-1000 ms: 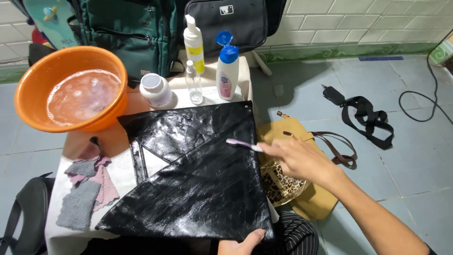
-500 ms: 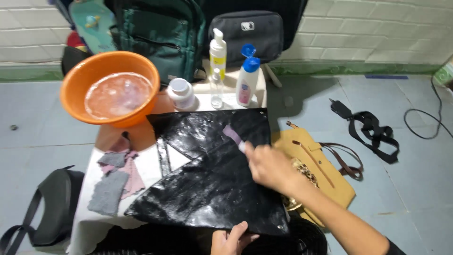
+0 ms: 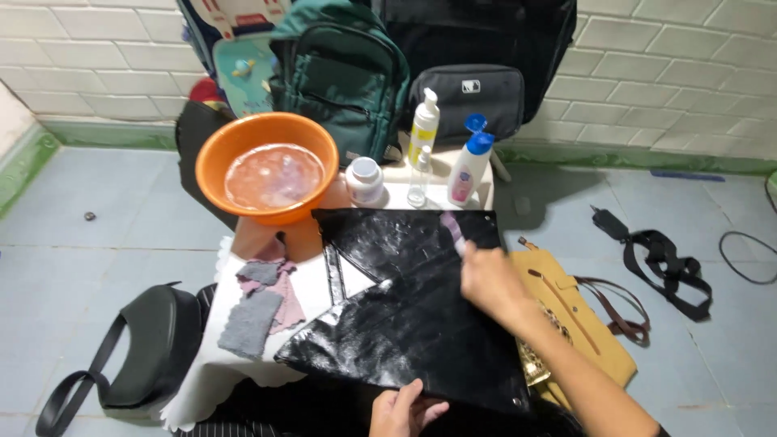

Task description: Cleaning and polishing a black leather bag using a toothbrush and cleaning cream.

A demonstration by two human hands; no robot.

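On the worktop (image 3: 243, 356), the black glossy bag (image 3: 413, 316) lies flat; the left hand (image 3: 405, 411) presses its near edge, fingers loosely curled. The right hand (image 3: 490, 279) grips a pale brush (image 3: 452, 228). The orange basin (image 3: 267, 174) overhangs the far-left corner; a bump could spill it.

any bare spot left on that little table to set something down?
Little. One white patch sits between the grey cloths and the black bag. The back edge is crowded with the orange basin, jar and bottles. The right hand brushes the bag; the left hand pins its near edge.
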